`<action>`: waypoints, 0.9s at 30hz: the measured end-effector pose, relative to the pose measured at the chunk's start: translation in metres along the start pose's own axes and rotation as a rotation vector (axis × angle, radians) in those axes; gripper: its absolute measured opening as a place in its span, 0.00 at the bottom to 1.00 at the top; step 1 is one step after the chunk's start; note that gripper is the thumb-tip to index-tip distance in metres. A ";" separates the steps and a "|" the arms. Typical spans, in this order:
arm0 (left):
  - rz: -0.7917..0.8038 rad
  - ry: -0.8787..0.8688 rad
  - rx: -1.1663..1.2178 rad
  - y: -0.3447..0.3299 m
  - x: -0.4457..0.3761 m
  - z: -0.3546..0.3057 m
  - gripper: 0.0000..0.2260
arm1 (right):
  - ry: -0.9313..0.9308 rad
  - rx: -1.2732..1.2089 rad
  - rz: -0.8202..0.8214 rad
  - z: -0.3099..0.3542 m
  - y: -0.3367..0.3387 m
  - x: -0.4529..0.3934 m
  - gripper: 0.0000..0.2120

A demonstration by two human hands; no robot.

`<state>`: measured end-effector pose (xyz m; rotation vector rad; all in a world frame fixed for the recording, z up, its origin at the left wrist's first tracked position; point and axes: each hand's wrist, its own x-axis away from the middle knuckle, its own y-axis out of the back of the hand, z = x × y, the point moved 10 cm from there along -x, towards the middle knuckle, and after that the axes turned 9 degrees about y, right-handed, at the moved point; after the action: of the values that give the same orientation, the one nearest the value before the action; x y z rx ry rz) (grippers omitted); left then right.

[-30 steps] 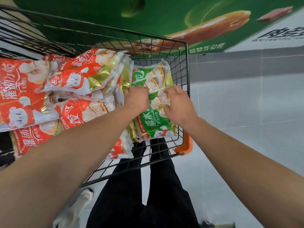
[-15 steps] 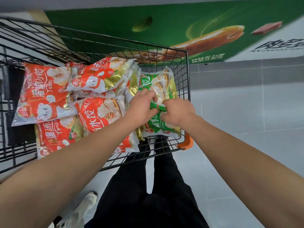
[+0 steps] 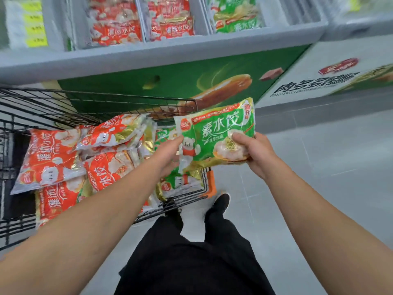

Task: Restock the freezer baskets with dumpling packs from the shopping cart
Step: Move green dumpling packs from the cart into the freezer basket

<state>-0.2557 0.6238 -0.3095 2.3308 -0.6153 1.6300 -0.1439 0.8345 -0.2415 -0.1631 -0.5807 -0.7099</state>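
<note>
The green pack is up out of the cart now, printed in big white characters 素水饺 with a small white bear in a red scarf and a red round logo at its corner; half a second ago it still lay among the others at the cart's right end. The right hand grips its lower right edge, thumb on top, while the left hand holds the pack's left edge, its fingers partly hidden behind the wrapper. The pack hangs just above the cart's right rim, tilted. Red packs reading 灌汤水饺 are heaped in the cart, another green pack beneath. Ahead, the freezer shows baskets of red and green packs; grey floor lies open to the right.
</note>
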 end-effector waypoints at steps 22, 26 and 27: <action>-0.047 -0.286 0.179 -0.243 0.015 -0.125 0.09 | -0.017 -0.170 -0.135 0.081 0.273 -0.096 0.14; -0.105 -0.309 0.154 -0.235 0.009 -0.161 0.04 | 0.033 -0.089 -0.237 0.111 0.274 -0.132 0.06; -0.124 -0.310 0.153 -0.230 0.004 -0.174 0.04 | 0.048 -0.052 -0.271 0.122 0.272 -0.144 0.07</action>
<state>-0.2932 0.8994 -0.2328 2.7014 -0.4031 1.3148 -0.1082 1.1616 -0.2059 -0.1159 -0.5437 -0.9892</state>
